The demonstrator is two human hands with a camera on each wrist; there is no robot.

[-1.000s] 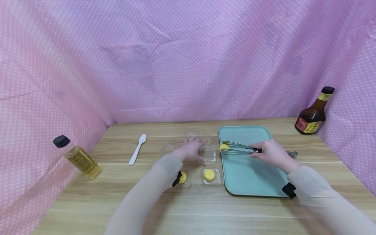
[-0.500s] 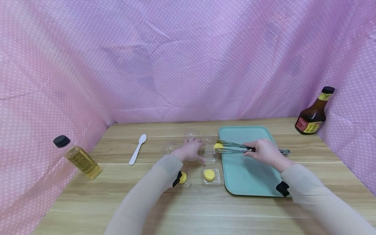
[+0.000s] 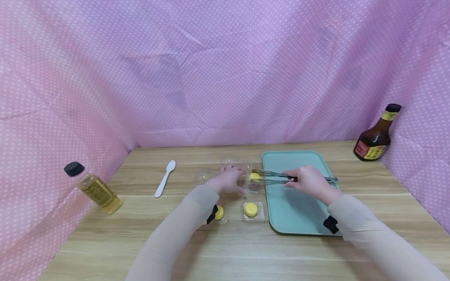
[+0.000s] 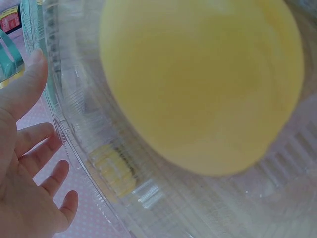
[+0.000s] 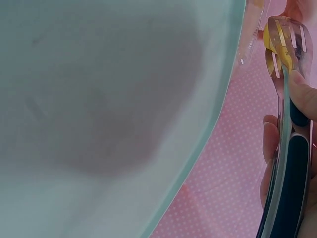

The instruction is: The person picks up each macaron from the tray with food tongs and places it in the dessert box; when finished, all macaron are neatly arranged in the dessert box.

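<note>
My right hand [image 3: 309,182] grips metal tongs [image 5: 293,183] with dark handles. Between the tongs' slotted tips is a yellow round piece [image 3: 254,177], like a macaron, over the right part of a clear plastic container [image 3: 202,178]. Fingers of my left hand [image 3: 228,180] are spread and loosely bent at that container, touching its edge in the left wrist view. Nearer me, one yellow round piece [image 3: 250,210] sits in a clear compartment, and another [image 3: 219,212] is partly hidden by my left wrist. A large yellow piece [image 4: 203,84] fills much of the left wrist view.
A green tray [image 3: 299,218] lies under my right hand and forearm. At the left are a white spoon [image 3: 164,179] and a bottle of yellow liquid [image 3: 100,193]. A dark sauce bottle [image 3: 374,138] stands at the back right. Pink dotted cloth [image 3: 225,78] hangs behind the table.
My right hand has moved left with the tongs, carrying the yellow round piece from the tray's left edge to over the clear container. The left hand has stayed in place.
</note>
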